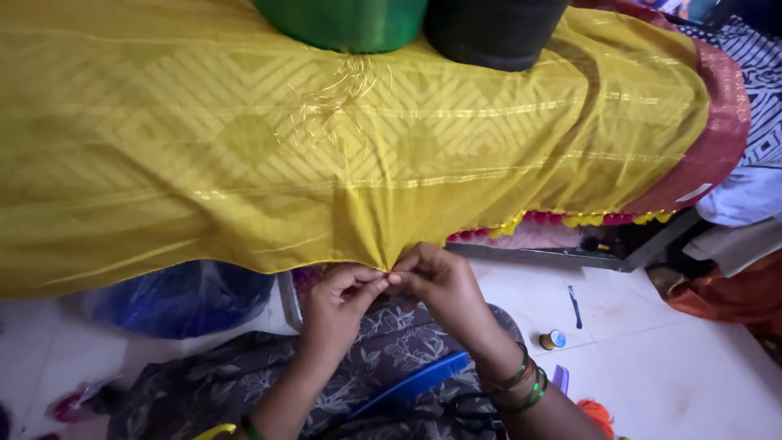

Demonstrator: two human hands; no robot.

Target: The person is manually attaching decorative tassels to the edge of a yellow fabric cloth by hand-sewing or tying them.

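Observation:
A wide yellow woven cloth [326, 138] with gold stripes and a diamond pattern drapes across the view. Its lower edge is pulled down to a point at the centre. My left hand [338, 305] and my right hand [444, 285] meet at that point, fingertips pinching the cloth's edge together with a small red bit between them. Green and dark bangles sit on my right wrist [521, 383]. Red and yellow tassels [562, 220] line the cloth's edge to the right.
A green pot [346, 24] and a black pot [493, 33] weigh down the cloth at the top. A blue plastic bag [179, 297], a thread spool [554, 340], a blue comb [415, 383] on my floral lap, and orange fabric [725, 293] lie on the white floor.

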